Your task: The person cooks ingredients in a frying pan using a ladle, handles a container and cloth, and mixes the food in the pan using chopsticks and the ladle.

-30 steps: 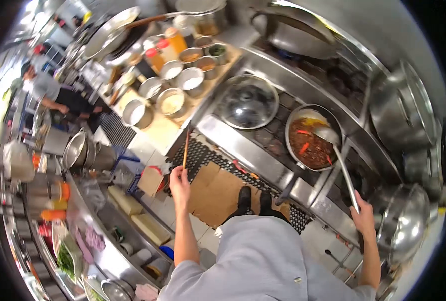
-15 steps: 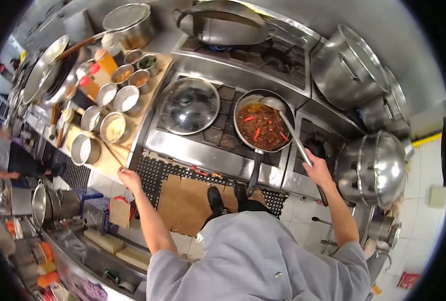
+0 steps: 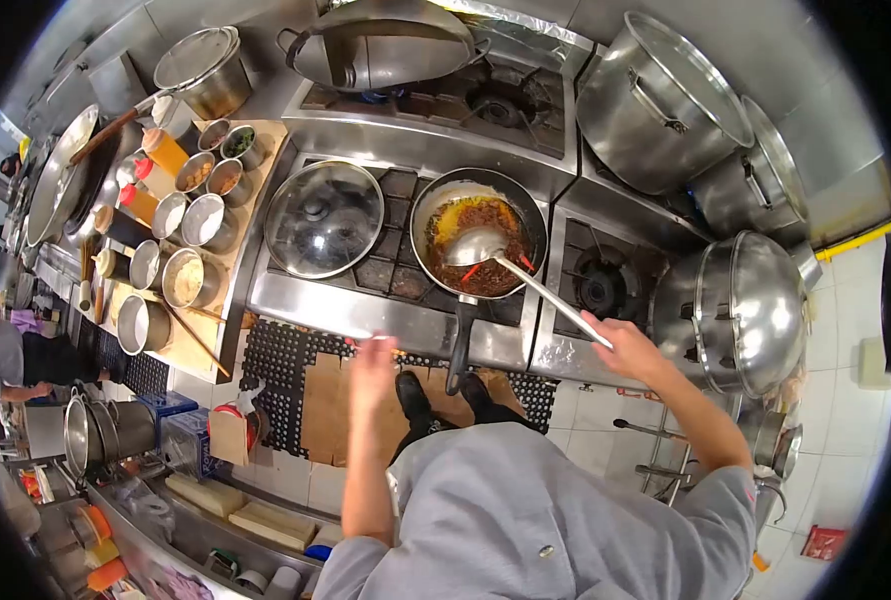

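Observation:
My right hand (image 3: pixel 625 350) is closed round the handle of a metal ladle (image 3: pixel 555 297). The ladle's bowl rests over dark reddish sauce (image 3: pixel 490 214) with yellow oil and red chilli strips, in a frying pan (image 3: pixel 540 222) on the stove. The pan's black handle (image 3: pixel 460 350) points towards me, with no hand on it. My left hand (image 3: pixel 373 368) is smeared by motion in front of the stove, left of that handle; its fingers are unclear. A thin wooden stick (image 3: pixel 200 345) juts over the edge of the board of metal cups.
Left of the pan is a glass lid (image 3: pixel 317 222). A wooden board (image 3: pixel 187 345) holds several metal cups and sauce bottles. A large wok (image 3: pixel 380 50) stands on the back burner; big steel pots (image 3: pixel 655 110) line the right. Another person (image 3: pixel 25 350) is at far left.
My left hand has left the wooden stick and moved right, towards the pan handle. The ladle's bowl has shifted from the pan's upper right rim to the middle. My view has turned slightly right.

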The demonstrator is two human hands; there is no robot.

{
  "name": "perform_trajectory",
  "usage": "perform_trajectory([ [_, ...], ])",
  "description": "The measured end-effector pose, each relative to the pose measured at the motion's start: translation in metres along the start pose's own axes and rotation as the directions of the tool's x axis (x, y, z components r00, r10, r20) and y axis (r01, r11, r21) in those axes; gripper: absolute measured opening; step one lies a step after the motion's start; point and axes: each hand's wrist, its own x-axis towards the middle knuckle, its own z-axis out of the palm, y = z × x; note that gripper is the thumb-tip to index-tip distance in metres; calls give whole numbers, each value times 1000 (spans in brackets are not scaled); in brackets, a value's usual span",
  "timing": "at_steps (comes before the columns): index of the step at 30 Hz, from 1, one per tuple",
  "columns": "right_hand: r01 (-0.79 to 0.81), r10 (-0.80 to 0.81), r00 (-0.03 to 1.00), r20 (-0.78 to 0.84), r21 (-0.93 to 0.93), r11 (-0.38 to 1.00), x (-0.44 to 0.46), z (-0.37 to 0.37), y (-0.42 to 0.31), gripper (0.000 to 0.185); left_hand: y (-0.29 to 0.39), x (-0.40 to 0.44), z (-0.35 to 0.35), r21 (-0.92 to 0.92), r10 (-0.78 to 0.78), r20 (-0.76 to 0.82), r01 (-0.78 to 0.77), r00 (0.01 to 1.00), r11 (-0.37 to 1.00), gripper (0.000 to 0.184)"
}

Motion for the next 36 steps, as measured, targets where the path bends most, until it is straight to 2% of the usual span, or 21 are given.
perform_trajectory([
  [1,10,-10,1000,11,34,999,-11,-12,3,58,-12,-6,42,-176,-89,134,113,987,978,56],
  [2,15,-16,1000,15,36,999,-21,-21,9,58,7,-16,66,-150,-89,251,130,964,980,59],
  [3,39,-39,999,11,23,999,-30,-28,17,58,-10,-16,95,-80,-76,288,104,955,991,63],
  [4,64,-64,998,4,9,998,-37,-35,22,57,51,-36,96,-176,-217,374,299,902,938,64],
  [5,72,-72,997,5,15,997,-46,-44,21,57,46,-37,106,-131,-234,334,291,913,948,64],
  [7,-132,111,984,137,158,979,-59,-57,21,64,27,-32,124,-81,-250,281,282,926,956,64],
  [9,-67,41,989,142,183,981,-60,-51,37,60,22,-32,128,18,-175,162,175,971,984,61],
  [11,62,-82,990,118,165,984,-53,-34,59,57,20,-33,131,41,-190,135,187,972,982,61],
  [14,147,-154,986,59,100,984,-22,7,98,59,21,-33,131,63,-184,101,178,978,982,60],
  [18,98,-104,994,24,192,976,6,27,102,60,25,-36,136,78,-122,75,116,990,990,59],
  [20,165,-150,986,-77,248,955,6,29,99,58,27,-43,142,87,-124,37,121,992,989,57],
  [22,144,-97,984,-150,338,930,-14,26,97,55,11,-39,149,155,-95,-13,96,995,983,57],
  [24,263,-183,931,-317,230,937,-13,25,95,54,19,-29,147,144,-134,30,129,990,981,57],
  [25,264,-185,930,-317,227,938,-6,25,93,54,21,-22,145,172,-81,11,78,997,982,56],
  [27,-30,86,980,-182,292,956,11,14,67,53,35,-22,139,179,-35,27,29,999,983,54],
  [30,8,71,961,-269,283,959,52,51,80,54,30,-44,151,202,-82,10,79,997,976,53],
  [31,-25,100,963,-250,285,958,61,57,77,56,17,-47,156,182,-16,27,11,1000,983,53],
  [32,-89,152,963,-221,269,959,64,61,67,58,24,-47,154,187,-73,55,62,996,980,53],
  [35,-120,169,974,-153,286,951,57,75,46,57,40,-31,144,214,-6,41,-2,999,977,56],
  [36,-71,115,980,-165,254,965,53,78,44,57,40,-28,142,207,0,40,-8,999,978,56],
])
